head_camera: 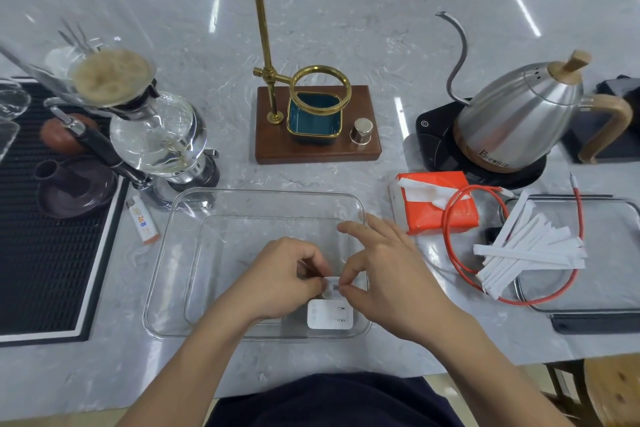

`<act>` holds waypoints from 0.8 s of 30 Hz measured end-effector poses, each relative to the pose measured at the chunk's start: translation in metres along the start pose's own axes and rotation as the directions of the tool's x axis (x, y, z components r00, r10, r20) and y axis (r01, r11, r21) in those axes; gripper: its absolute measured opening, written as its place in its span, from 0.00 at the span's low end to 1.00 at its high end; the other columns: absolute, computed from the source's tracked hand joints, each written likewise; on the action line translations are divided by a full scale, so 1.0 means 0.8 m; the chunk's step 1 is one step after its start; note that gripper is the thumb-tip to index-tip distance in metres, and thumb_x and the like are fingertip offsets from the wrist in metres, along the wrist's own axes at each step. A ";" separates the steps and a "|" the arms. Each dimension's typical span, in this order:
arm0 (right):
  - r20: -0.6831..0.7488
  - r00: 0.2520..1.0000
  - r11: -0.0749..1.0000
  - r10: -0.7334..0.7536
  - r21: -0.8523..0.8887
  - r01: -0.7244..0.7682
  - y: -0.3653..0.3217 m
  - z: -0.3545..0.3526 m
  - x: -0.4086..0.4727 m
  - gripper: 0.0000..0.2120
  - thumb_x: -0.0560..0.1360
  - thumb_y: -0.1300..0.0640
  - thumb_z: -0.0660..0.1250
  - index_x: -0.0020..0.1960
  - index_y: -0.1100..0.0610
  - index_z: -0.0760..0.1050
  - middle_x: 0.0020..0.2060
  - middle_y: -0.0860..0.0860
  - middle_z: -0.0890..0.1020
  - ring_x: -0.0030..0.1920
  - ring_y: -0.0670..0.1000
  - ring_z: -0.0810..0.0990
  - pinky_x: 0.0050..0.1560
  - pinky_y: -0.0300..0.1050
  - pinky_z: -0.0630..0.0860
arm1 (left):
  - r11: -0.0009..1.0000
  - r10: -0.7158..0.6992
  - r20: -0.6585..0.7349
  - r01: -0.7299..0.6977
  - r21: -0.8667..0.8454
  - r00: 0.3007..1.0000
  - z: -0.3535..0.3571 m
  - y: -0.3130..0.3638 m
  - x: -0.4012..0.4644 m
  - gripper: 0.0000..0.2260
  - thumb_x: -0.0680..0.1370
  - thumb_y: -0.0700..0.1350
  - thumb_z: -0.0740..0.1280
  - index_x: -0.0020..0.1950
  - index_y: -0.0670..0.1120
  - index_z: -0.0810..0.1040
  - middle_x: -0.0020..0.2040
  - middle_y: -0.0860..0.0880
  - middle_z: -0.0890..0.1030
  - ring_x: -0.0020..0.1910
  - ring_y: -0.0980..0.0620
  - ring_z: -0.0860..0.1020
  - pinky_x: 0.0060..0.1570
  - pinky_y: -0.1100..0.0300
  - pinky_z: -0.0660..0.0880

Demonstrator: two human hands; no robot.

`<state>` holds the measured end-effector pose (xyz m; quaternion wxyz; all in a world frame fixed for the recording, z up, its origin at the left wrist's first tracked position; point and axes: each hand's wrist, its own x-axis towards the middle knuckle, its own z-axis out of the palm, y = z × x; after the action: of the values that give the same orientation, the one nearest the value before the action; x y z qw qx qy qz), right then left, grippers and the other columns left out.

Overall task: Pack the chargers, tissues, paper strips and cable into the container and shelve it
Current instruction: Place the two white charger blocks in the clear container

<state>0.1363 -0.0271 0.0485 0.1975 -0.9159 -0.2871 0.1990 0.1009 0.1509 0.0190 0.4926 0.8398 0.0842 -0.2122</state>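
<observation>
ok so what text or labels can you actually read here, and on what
"Brewista" on the lower body of the steel kettle.
"24" in orange on the white lighter; its blue print is too small to read.
A "C"-like sign on the black kettle base.
Label on the small charger in both hands: blurred, unreadable.

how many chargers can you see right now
2. One white charger lies in the clear container at its near right corner. A second charger, mostly covered, is pinched between the left hand and right hand just above it.
</observation>
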 end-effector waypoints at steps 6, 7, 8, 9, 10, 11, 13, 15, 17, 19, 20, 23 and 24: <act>-0.004 1.000 1.000 -0.023 -0.004 0.023 0.003 0.002 0.000 0.05 0.72 0.51 0.70 0.43 0.45 0.84 0.74 0.43 0.65 0.78 0.50 0.53 0.76 0.44 0.43 | 0.999 0.010 -0.023 -0.009 0.052 1.000 0.002 0.000 0.000 0.05 0.71 0.39 0.74 0.42 0.49 0.85 0.36 0.52 0.85 0.36 0.56 0.83 0.41 0.62 0.80; -0.007 0.999 0.999 -0.033 -0.008 0.033 0.004 0.002 0.000 0.05 0.72 0.51 0.70 0.44 0.45 0.84 0.75 0.44 0.65 0.78 0.51 0.52 0.76 0.43 0.43 | 0.998 0.010 -0.027 -0.009 0.062 1.000 0.001 0.000 -0.001 0.05 0.71 0.39 0.74 0.42 0.50 0.85 0.35 0.52 0.85 0.36 0.56 0.83 0.40 0.62 0.80; -0.011 0.999 0.999 -0.044 -0.010 0.044 0.004 0.002 -0.001 0.05 0.72 0.50 0.70 0.45 0.44 0.84 0.75 0.44 0.64 0.78 0.51 0.51 0.76 0.43 0.42 | 0.997 0.009 -0.030 -0.007 0.072 1.000 0.001 0.001 -0.001 0.05 0.71 0.40 0.74 0.42 0.50 0.85 0.35 0.51 0.85 0.35 0.56 0.83 0.39 0.62 0.80; -0.018 0.998 0.999 -0.054 -0.004 0.054 0.005 0.001 -0.003 0.05 0.72 0.50 0.70 0.47 0.44 0.83 0.76 0.44 0.63 0.78 0.51 0.51 0.76 0.44 0.42 | 0.997 0.009 -0.039 -0.006 0.077 0.999 0.000 0.002 -0.002 0.05 0.71 0.41 0.75 0.42 0.50 0.85 0.35 0.51 0.85 0.35 0.56 0.83 0.39 0.61 0.80; -0.031 0.998 0.998 -0.063 0.015 0.063 0.005 0.000 -0.005 0.06 0.71 0.50 0.70 0.48 0.44 0.82 0.76 0.44 0.62 0.78 0.51 0.50 0.76 0.44 0.43 | 0.997 0.012 -0.057 -0.008 0.078 0.998 -0.001 0.002 -0.003 0.05 0.70 0.41 0.75 0.42 0.50 0.84 0.35 0.51 0.85 0.35 0.56 0.83 0.39 0.61 0.80; -0.052 0.996 0.996 -0.069 0.047 0.071 0.006 -0.001 -0.007 0.06 0.71 0.50 0.70 0.48 0.44 0.80 0.76 0.44 0.62 0.78 0.51 0.51 0.77 0.46 0.45 | 0.997 0.023 -0.083 -0.017 0.075 0.996 -0.002 0.004 -0.005 0.05 0.70 0.42 0.76 0.42 0.50 0.84 0.36 0.51 0.85 0.35 0.56 0.82 0.39 0.61 0.80; -0.123 0.989 0.988 -0.082 0.118 0.096 0.009 -0.002 -0.011 0.09 0.69 0.46 0.68 0.48 0.45 0.78 0.73 0.46 0.67 0.77 0.51 0.55 0.76 0.49 0.53 | 0.997 0.064 -0.143 -0.057 0.052 0.988 -0.006 0.009 -0.010 0.05 0.70 0.42 0.77 0.41 0.51 0.83 0.36 0.53 0.84 0.35 0.58 0.81 0.38 0.63 0.78; -0.206 0.975 0.979 -0.082 0.164 0.117 0.015 -0.006 -0.015 0.13 0.68 0.43 0.67 0.51 0.46 0.77 0.71 0.46 0.70 0.76 0.50 0.60 0.74 0.49 0.59 | 0.994 0.110 -0.207 -0.105 0.035 0.972 -0.008 0.016 -0.018 0.06 0.70 0.43 0.77 0.42 0.53 0.83 0.38 0.55 0.83 0.37 0.59 0.80 0.37 0.67 0.76; -0.256 0.964 0.976 -0.078 0.179 0.126 0.019 -0.013 -0.019 0.19 0.68 0.43 0.68 0.57 0.46 0.76 0.70 0.45 0.71 0.74 0.49 0.63 0.72 0.46 0.61 | 0.984 0.176 -0.262 -0.167 0.055 0.949 -0.010 0.022 -0.026 0.09 0.70 0.46 0.77 0.46 0.55 0.82 0.42 0.59 0.82 0.44 0.58 0.80 0.40 0.67 0.76; -0.286 0.955 0.974 -0.080 0.182 0.136 0.022 -0.022 -0.024 0.24 0.69 0.44 0.69 0.64 0.46 0.74 0.69 0.44 0.70 0.73 0.45 0.63 0.72 0.41 0.60 | 0.967 0.251 -0.299 -0.227 0.115 0.921 -0.011 0.027 -0.032 0.13 0.69 0.48 0.77 0.51 0.57 0.81 0.46 0.61 0.81 0.50 0.58 0.79 0.45 0.66 0.76; -0.296 0.952 0.974 -0.084 0.176 0.141 0.024 -0.025 -0.025 0.27 0.69 0.45 0.69 0.67 0.47 0.72 0.69 0.44 0.70 0.72 0.42 0.63 0.72 0.38 0.58 | 0.960 0.277 -0.312 -0.245 0.138 0.909 -0.011 0.028 -0.034 0.15 0.69 0.49 0.77 0.54 0.57 0.81 0.48 0.61 0.81 0.53 0.58 0.78 0.47 0.67 0.75; -0.309 0.947 0.976 -0.081 0.171 0.139 0.029 -0.032 -0.029 0.32 0.69 0.46 0.71 0.72 0.47 0.67 0.69 0.42 0.70 0.71 0.36 0.60 0.72 0.32 0.55 | 0.945 0.324 -0.343 -0.289 0.151 0.882 -0.010 0.036 -0.037 0.19 0.69 0.52 0.76 0.59 0.58 0.79 0.52 0.62 0.80 0.56 0.58 0.78 0.52 0.67 0.74; -0.312 0.947 0.976 -0.078 0.171 0.136 0.031 -0.033 -0.030 0.33 0.70 0.46 0.71 0.73 0.47 0.66 0.69 0.42 0.70 0.71 0.34 0.59 0.71 0.31 0.54 | 0.941 0.336 -0.346 -0.300 0.155 0.876 -0.009 0.038 -0.037 0.20 0.68 0.52 0.76 0.60 0.58 0.79 0.52 0.62 0.80 0.56 0.58 0.78 0.52 0.67 0.74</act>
<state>0.1419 -0.0669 0.0647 0.3363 -0.8955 -0.2825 0.0716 0.0871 0.1438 0.0595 0.4552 0.8896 0.0253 0.0285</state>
